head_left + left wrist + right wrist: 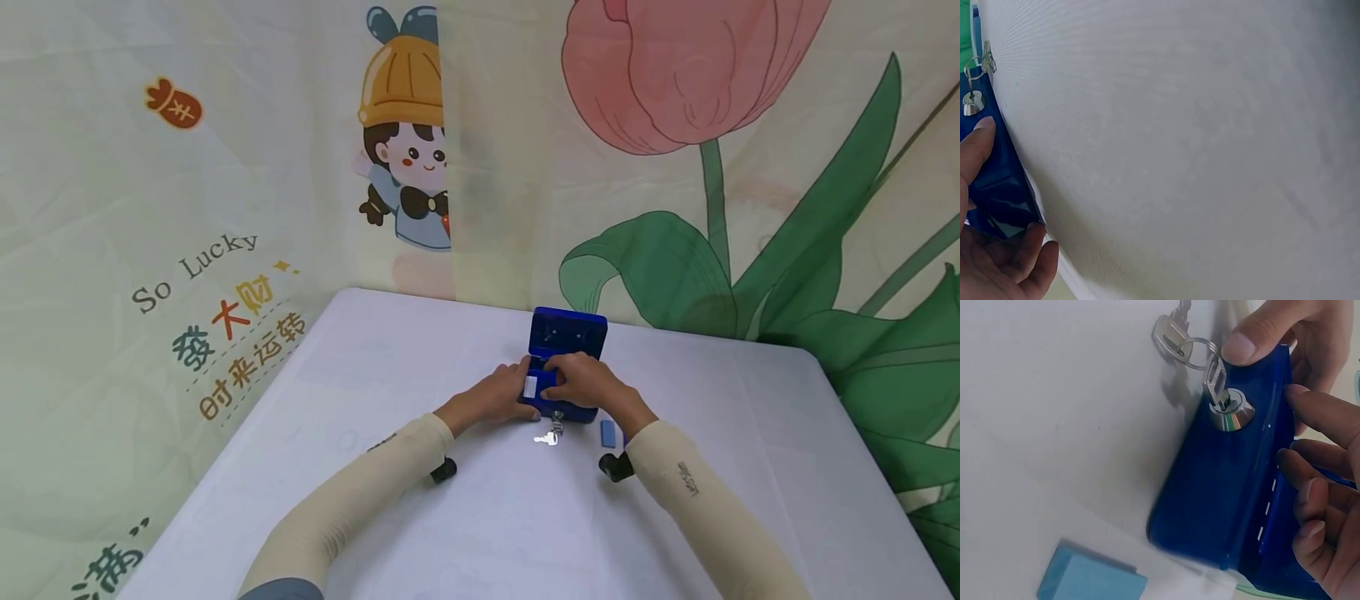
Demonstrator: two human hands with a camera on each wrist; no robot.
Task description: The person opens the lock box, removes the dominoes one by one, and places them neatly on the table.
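Note:
A dark blue metal cash box (581, 411) stands on the table with its lid (568, 332) raised. A key (1215, 381) sits in the round lock (1232, 411) on its front, with a second key (1172, 339) hanging from the ring. My left hand (501, 393) grips the box's left end, the thumb on its front face. Over the open top is my right hand (588, 382), its bent fingers reaching inside. Whether those fingers pinch anything is hidden. A white label (530, 387) shows inside on the left.
A light blue rectangular block (607, 433) lies on the table just in front of the box's right side. Something purple (626, 438) is partly covered by the right sleeve. The white tabletop (517, 517) runs back to a printed curtain (510, 167).

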